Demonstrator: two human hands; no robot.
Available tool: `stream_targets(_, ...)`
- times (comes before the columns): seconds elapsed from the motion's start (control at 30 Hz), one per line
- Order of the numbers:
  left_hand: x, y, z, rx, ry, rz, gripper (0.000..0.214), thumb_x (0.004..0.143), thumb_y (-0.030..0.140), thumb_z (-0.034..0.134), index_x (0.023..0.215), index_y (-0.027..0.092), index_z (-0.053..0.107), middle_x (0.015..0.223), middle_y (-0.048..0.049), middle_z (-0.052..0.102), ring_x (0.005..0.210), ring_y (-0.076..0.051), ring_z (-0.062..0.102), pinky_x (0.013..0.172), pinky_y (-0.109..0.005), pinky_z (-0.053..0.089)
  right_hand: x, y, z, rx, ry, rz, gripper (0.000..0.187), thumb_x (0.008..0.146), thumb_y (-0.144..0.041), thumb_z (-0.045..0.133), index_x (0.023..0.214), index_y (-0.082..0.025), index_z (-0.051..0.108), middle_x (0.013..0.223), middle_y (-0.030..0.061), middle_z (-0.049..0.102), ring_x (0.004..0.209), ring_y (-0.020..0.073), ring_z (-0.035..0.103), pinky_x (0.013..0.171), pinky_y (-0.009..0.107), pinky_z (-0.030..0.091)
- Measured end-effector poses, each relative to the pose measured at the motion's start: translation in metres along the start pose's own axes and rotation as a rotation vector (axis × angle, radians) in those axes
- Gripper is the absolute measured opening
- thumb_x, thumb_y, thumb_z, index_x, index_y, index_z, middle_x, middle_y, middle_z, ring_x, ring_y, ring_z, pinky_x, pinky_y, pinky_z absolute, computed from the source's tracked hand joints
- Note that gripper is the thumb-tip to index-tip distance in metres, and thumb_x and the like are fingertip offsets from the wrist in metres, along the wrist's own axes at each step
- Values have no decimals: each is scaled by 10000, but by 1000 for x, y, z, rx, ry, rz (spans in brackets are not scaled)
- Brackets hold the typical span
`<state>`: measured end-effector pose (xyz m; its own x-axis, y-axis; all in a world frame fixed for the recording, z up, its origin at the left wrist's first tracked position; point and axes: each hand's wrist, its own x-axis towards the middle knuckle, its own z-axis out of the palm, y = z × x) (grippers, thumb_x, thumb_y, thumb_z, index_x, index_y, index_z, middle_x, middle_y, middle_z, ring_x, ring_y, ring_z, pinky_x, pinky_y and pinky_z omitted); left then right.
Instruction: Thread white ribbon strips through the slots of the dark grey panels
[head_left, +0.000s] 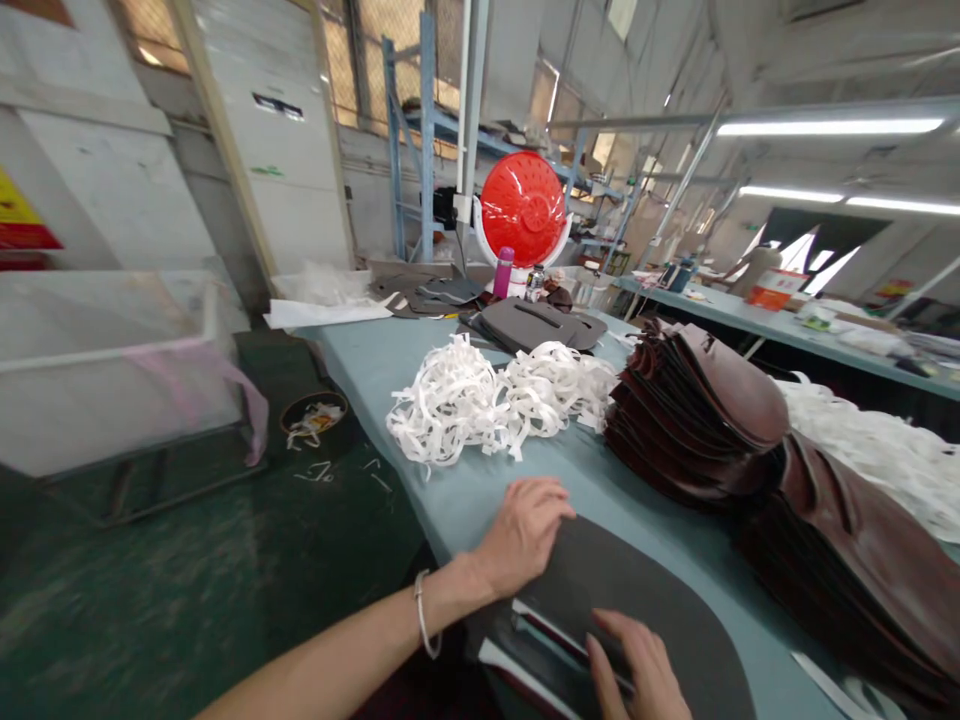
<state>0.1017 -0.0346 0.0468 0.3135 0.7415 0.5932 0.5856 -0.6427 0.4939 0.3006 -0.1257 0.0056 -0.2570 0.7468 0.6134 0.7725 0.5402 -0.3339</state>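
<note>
Your left hand (521, 535) lies palm-down on the upper edge of a dark rounded panel (645, 590), probably leather, its fingers loosely extended and not closed on anything. Your right hand (637, 665) rests on the panel's lower part, fingers over the surface; can't tell whether it's pinching or only pressing. Layered white strips (547, 628) show at the panel's edge, just left of your right fingers. The panel sits at the near edge of a blue-grey worktable (570, 505), with both hands on it, so this one piece is what's in hand. Shifting it would call for a firm hold on those layers. A stack of brown leather panels (697, 410) sits just right of your hands; a tangle of white trim strips (480, 400) lies ahead, with dark grey cut pieces (532, 325) beyond.
</note>
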Motion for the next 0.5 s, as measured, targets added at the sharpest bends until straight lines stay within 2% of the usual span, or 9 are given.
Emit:
stream_targets(0.07, 2, -18, -23, 72, 161, -104, 280, 862, 64, 419, 1029, 205, 593, 1130, -64, 611, 1159, -178, 507, 1005, -410, 376, 46, -13, 14, 121, -39, 147, 185, 891, -297, 512, 1026, -222, 614, 917, 58, 701, 760, 185, 665, 641, 277, 529)
stream_targets(0.17, 7, -44, -47, 174, 312, -213, 309, 849, 63, 419, 1086, 201, 562, 1148, -73, 584, 1147, -199, 502, 999, -432, 377, 121, -30, 50, 238, -84, 264, 208, 902, -280, 445, 945, -198, 632, 828, 40, 694, 707, 171, 647, 652, 273, 499)
stream_targets(0.3, 13, -63, -53, 297, 388, -236, 375, 836, 104, 452, 1204, 170, 485, 1225, -110, 545, 1214, -230, 458, 1032, -443, 347, 197, -36, 110, 213, -22, 291, 215, 849, -215, 437, 906, -181, 642, 796, 46, 672, 727, 181, 618, 689, 290, 460)
stream_targets(0.4, 14, -71, -45, 388, 331, -196, 467, 826, 135, 477, 1290, 154, 427, 1300, -137, 507, 1286, -259, 395, 1053, -470, 316, 220, -33, 143, 171, 37, 314, 146, 779, -187, 495, 823, -182, 634, 711, 37, 628, 680, 183, 574, 641, 281, 427)
stream_targets(0.5, 14, -85, -38, 491, 230, -180, 435, 828, 145, 474, 1261, 188, 484, 1311, -136, 515, 1303, -286, 382, 1043, -509, 306, 216, -25, 150, 140, 92, 319, 122, 753, -169, 496, 660, -213, 560, 643, 11, 559, 618, 162, 510, 592, 264, 387)
